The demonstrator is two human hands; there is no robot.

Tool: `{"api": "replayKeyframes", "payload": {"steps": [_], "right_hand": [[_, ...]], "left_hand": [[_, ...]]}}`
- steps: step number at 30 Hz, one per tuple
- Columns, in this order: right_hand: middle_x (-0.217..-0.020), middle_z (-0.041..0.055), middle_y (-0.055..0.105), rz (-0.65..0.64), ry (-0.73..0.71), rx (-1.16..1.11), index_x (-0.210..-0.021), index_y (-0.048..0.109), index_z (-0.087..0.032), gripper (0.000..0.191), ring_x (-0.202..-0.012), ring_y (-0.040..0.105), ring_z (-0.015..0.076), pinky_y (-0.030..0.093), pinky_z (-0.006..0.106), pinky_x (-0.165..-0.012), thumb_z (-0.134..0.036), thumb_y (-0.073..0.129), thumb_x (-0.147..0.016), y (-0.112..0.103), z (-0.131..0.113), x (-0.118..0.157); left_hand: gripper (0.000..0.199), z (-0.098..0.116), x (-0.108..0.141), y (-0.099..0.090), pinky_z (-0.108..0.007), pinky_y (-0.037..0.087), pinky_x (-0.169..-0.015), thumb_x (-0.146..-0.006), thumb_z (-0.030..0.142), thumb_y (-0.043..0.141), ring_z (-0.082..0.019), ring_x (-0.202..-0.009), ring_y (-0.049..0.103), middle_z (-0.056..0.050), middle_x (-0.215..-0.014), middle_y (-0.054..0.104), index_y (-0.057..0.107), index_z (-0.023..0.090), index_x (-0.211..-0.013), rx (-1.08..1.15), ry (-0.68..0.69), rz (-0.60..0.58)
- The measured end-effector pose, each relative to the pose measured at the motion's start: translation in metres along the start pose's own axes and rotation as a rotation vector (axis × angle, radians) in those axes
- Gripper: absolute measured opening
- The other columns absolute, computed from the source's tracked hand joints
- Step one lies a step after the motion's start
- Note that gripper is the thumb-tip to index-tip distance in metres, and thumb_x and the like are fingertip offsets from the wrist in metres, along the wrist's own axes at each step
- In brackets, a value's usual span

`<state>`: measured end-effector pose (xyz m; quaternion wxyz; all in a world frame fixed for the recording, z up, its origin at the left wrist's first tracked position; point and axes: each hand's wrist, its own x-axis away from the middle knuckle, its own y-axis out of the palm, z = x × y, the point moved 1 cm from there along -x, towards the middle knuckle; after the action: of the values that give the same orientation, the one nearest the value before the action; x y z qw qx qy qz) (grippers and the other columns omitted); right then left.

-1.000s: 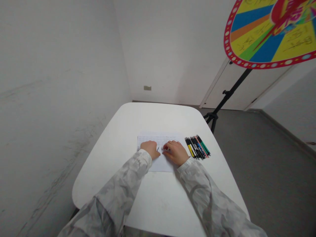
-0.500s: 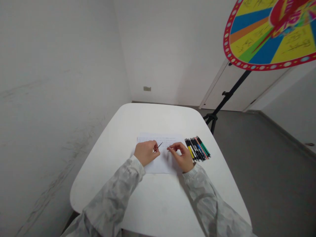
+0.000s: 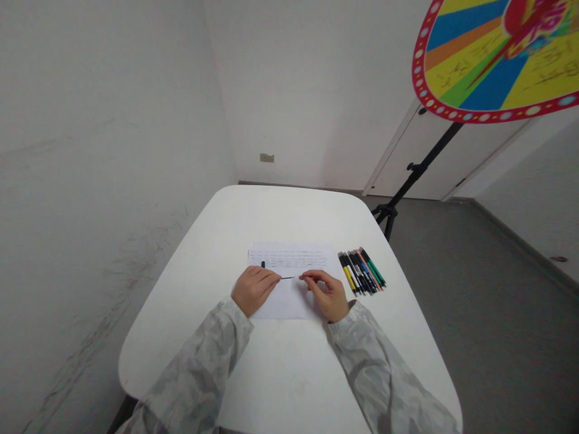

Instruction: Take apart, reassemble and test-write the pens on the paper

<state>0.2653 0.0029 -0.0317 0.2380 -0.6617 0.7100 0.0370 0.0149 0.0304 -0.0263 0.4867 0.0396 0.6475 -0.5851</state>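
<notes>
Over the written sheet of paper [image 3: 289, 301], my left hand [image 3: 256, 289] pinches a thin dark pen refill [image 3: 287, 278], which points right toward my other hand. A short black piece [image 3: 263, 264] shows just above the left knuckles; whether that hand holds it too is unclear. My right hand [image 3: 329, 294] is closed in a pinch, with thumb and forefinger together close to the refill's tip. Whatever sits between those fingertips is too small to make out. A narrow gap separates the two hands.
Several pens [image 3: 362, 271] in various colours lie side by side, right of the paper on the white table [image 3: 289, 217]. A colourful prize wheel [image 3: 479, 66] stands on a black tripod [image 3: 407, 181] beyond the table's right side. Walls rise left and behind.
The refill has swung from a steep slant to nearly level. My left hand has turned palm-down and shifted left, uncovering the black piece. My right hand has moved slightly left and down.
</notes>
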Motion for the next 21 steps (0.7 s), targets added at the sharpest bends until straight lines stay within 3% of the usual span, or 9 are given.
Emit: {"api": "replayKeyframes", "payload": {"steps": [21], "right_hand": [[-0.094, 0.0059, 0.083, -0.098, -0.012, 0.047, -0.101, 0.08, -0.023, 0.018, -0.075, 0.073, 0.0195, 0.06, 0.032, -0.075, -0.037, 0.069, -0.1, 0.0005, -0.0006, -0.0002]], "left_hand": [[0.012, 0.0051, -0.0004, 0.0019, -0.038, 0.053, -0.084, -0.105, 0.02, 0.065, -0.019, -0.09, 0.071, -0.004, -0.102, 0.081, 0.072, 0.021, -0.115, 0.014, 0.042, 0.02]]}}
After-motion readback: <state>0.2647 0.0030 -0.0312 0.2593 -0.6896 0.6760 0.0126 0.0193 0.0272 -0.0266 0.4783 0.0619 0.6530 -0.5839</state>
